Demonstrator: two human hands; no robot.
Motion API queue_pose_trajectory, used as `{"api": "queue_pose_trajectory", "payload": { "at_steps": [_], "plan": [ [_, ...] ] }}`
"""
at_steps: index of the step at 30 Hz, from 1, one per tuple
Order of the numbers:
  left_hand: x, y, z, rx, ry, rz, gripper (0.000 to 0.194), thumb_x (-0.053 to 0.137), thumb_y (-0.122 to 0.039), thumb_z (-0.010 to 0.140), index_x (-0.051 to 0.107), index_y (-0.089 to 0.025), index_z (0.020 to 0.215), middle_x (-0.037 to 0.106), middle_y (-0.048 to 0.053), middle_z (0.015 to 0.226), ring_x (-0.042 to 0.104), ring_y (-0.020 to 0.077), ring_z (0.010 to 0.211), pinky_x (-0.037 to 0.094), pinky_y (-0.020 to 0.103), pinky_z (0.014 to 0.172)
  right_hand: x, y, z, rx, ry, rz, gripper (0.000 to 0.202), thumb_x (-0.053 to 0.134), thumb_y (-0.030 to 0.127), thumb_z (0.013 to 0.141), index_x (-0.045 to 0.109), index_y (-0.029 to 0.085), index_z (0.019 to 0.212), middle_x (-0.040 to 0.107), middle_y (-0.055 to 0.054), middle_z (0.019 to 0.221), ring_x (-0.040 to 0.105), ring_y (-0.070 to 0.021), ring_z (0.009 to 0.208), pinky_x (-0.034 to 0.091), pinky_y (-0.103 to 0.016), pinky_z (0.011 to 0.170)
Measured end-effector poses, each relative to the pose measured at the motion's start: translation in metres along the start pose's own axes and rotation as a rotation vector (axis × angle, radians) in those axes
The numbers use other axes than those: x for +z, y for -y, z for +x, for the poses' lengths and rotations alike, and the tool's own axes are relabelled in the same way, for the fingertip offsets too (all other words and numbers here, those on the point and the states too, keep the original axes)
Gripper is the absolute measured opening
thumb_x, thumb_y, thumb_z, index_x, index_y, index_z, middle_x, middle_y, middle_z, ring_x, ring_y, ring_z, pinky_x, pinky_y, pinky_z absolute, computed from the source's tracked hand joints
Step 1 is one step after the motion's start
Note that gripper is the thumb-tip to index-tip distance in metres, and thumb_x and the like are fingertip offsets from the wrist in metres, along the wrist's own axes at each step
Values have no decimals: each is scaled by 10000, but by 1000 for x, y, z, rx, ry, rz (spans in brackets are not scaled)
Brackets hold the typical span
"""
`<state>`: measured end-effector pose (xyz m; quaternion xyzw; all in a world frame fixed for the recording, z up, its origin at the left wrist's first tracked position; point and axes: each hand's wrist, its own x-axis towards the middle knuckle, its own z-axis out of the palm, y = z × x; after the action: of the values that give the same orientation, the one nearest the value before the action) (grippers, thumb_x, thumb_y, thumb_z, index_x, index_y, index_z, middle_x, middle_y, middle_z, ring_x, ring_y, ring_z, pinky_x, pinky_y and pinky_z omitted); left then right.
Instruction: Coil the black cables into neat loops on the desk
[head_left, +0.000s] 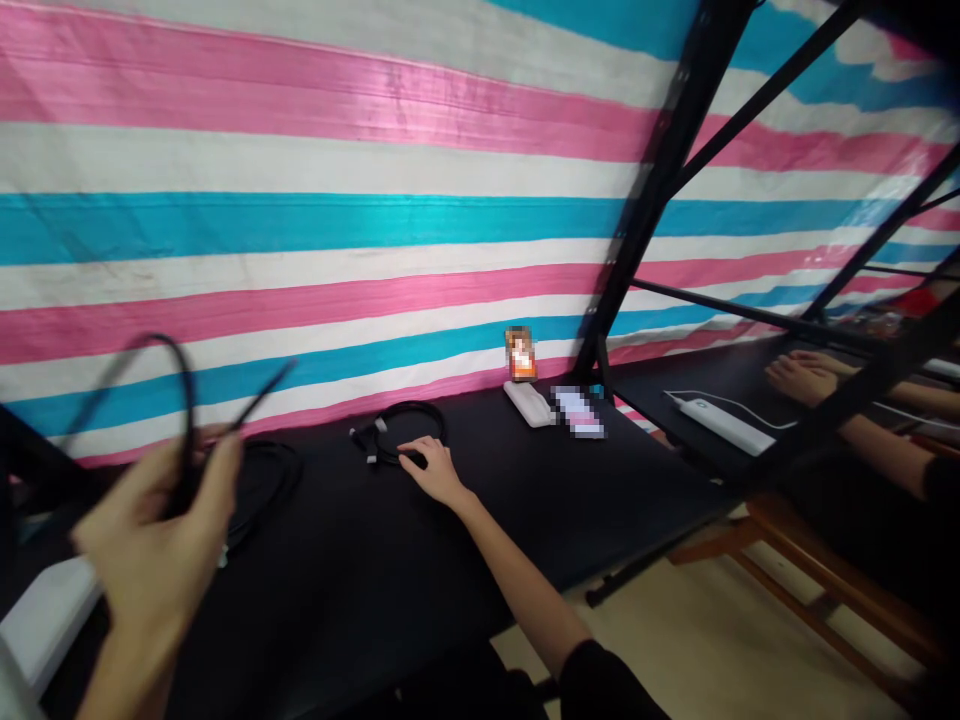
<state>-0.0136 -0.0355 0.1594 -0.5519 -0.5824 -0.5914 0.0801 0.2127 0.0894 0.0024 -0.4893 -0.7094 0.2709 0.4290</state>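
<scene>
— Striped sheeting (315, 220) in pink, white and blue hangs behind a black table (360, 580). What is the left hand (154, 545) doing?

— It is raised near the camera, fingers curled and pinching a thin black cable (184, 400), which loops upward, blurred.

— And the right hand (431, 468)?

— Stretched out across the table, palm down, fingers resting on a coiled black cable (401, 432) with white ties near the sheeting. Whether it grips the coil, I cannot tell.

— Anything else on the table?

— Another dark cable pile (262, 485) lies just behind the left hand, and a white device (529, 403) sits farther right.

— Other people?

— A co-worker's hands (802, 375) rest on the neighbouring table, near a white power strip (724, 424).
</scene>
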Motion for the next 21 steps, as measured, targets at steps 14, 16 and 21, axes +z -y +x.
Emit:
{"api": "queue_pose_trajectory", "payload": {
  "at_steps": [14,16,21],
  "plan": [
    [51,45,-83,18,1229,-18,353,507,-519,754,658,-283,969,672,35,921,605,220,879,439,327,823,0,16,-7,379,512,622,430,475,527,814,604,227,1094,598,-69,1033,589,-132,711,384,-149,401],
    [52,59,-77,19,1085,50,370,478,-525,759,642,-287,990,644,44,1017,564,240,979,396,378,896,5,17,-9,335,489,562,402,548,490,781,611,239,1089,587,-59,1039,576,-116,682,360,-143,390],
    [53,97,-74,-84,693,662,662,467,-574,705,516,-128,1192,571,174,1060,506,367,1016,365,506,862,19,12,-16,244,366,359,532,732,406,632,605,225,1116,571,-75,1090,506,-65,593,383,-181,477]
  ]
}}
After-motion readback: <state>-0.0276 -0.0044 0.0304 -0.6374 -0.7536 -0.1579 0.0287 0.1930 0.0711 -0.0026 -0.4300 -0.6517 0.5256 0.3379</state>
